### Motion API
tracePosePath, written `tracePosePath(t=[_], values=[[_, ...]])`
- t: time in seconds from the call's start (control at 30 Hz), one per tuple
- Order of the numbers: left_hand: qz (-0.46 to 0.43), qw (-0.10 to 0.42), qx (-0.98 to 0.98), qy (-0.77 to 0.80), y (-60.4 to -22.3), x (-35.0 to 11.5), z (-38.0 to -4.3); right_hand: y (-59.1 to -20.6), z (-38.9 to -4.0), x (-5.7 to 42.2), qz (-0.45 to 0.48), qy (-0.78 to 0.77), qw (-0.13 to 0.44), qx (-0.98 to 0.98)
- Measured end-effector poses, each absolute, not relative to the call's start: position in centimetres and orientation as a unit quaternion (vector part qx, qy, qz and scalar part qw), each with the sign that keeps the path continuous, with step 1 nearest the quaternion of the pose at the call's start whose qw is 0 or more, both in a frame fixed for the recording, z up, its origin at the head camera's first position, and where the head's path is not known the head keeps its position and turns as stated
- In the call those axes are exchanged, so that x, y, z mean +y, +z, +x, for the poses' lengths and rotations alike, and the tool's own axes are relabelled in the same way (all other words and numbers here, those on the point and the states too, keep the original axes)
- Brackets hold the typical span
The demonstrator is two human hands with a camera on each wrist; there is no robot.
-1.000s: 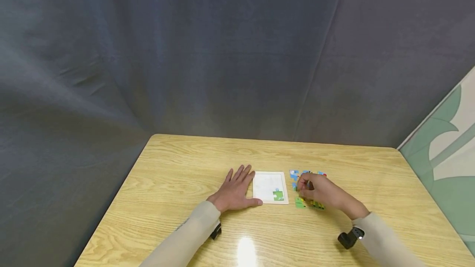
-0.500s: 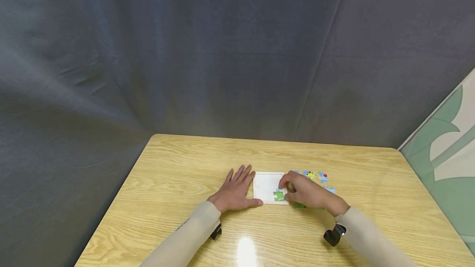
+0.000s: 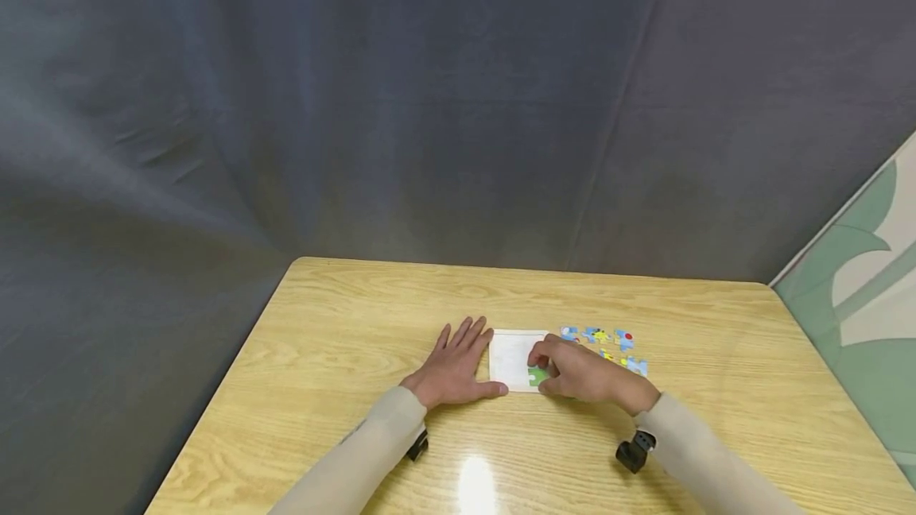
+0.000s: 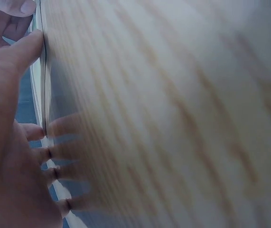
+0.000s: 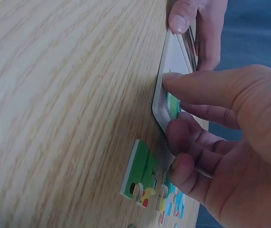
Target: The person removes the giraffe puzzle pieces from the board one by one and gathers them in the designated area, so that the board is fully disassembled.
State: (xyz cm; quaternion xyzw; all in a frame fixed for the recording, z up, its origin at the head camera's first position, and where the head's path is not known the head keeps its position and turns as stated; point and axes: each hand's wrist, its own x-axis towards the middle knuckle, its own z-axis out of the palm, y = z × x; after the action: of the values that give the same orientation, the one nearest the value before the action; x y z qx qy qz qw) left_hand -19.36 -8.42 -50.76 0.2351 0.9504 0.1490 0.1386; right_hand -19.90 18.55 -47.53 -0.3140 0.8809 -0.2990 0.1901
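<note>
A shallow white puzzle tray (image 3: 510, 358) lies on the table between the hands. My left hand (image 3: 452, 370) lies flat with fingers spread at the tray's left side; its thumb touches the near left corner. Over the tray's right side, my right hand (image 3: 585, 372) has its fingers bent, the thumb and index finger around a green puzzle piece (image 5: 173, 103) at the near right corner. Part of that piece shows in the head view. The right fingers hide the rest of it and whether another piece is under them.
Several loose puzzle pieces (image 3: 598, 335) lie right of the tray, partly hidden behind the right hand. A green piece (image 5: 141, 166) lies close to the tray's corner. Dark curtain (image 3: 458, 102) hangs behind the wooden table (image 3: 343, 324).
My right hand has moved left from the loose pieces to the tray's right edge, then slightly further in over the green piece. The left hand has stayed in place.
</note>
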Motion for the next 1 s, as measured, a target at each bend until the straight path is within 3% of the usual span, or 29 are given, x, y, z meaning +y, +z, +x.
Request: tracePosePath(t=[1.0], values=[[0.236, 0.14, 0.95, 0.152, -50.6, -8.3, -19.3, -47.0, -19.9, 19.5, -0.304, -0.359, 0.173, 0.866]])
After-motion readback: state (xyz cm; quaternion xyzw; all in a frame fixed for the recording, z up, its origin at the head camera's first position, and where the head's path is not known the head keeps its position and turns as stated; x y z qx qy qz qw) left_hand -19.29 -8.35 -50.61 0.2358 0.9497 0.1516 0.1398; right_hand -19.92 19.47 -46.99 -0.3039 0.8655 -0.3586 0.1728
